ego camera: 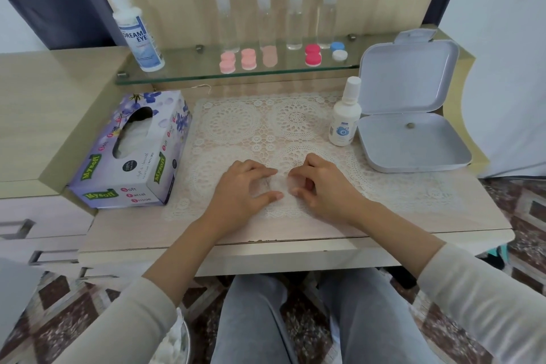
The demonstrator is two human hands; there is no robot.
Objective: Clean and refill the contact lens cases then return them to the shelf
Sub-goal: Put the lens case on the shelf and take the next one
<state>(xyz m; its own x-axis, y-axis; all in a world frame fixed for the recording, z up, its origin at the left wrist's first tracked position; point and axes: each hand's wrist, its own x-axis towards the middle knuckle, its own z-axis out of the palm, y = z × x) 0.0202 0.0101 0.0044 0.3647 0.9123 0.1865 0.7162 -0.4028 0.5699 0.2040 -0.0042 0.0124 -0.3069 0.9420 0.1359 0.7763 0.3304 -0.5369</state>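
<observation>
The contact lens cases sat in a row on the glass shelf [183,75]: three pale pink cases [227,62] to the left, a red and white case [313,55] further right, and a blue and white case [338,51] at the end. Behind them stood four clear bottles [294,21], with a big solution bottle [138,32] at the shelf's left end. Down on the table [206,245], both hands rested on the lace mat [236,124]. The left hand [240,189] and right hand [322,186] faced each other, fingertips close, pinching something small and pale between them; what it was, and how tight each grip was, I couldn't tell. A tissue box [133,151] lay to the left; a small white bottle [344,115] stood beside an open grey box [413,115] on the right
</observation>
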